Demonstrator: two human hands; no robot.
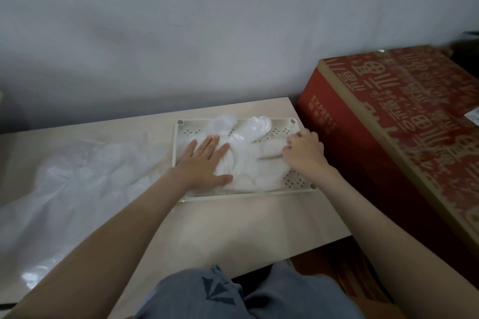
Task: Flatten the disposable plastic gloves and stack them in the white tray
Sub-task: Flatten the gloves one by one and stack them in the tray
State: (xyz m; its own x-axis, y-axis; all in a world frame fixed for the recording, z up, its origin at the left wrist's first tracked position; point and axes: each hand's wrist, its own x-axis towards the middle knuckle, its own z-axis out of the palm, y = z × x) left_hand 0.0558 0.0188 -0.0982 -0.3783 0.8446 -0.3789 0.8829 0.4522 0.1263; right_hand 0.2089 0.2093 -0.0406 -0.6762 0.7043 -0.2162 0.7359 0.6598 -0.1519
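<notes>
Pressing the left hand [204, 160] flat on the stack of gloves [248, 163] in the white tray [294, 181], toward the tray's left side, fingers straight and a bit spread. Resting the right hand [304, 153] on the stack toward the tray's right side, fingers curled under, fingertips hidden, so not managing to tell pinching from just touching. Reaching in with both forearms from the tray's near side. Spotting a hazy heap of loose gloves [77, 176] left of the tray on the desk [233, 220], outlines blurry.

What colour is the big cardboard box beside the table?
The box is red with tan printed lettering, clearest in the head view.
</notes>
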